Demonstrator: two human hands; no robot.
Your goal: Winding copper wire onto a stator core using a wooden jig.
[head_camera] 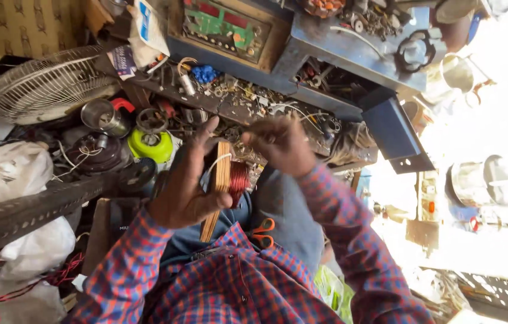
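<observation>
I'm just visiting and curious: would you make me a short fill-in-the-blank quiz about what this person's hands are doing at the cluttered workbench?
1. The left hand holds a flat strip of ____ upright.
2. The coil of wire wound around the strip is ____ in colour.
3. The scissors lying in the person's lap have ____ handles.
4. The right hand is raised ____ the coil.

Missing words: wood; copper-red; orange; above

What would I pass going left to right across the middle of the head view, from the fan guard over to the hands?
White wire fan guard → steel cup → lime-green round part → left hand → wooden strip wound with copper wire → right hand.
</observation>
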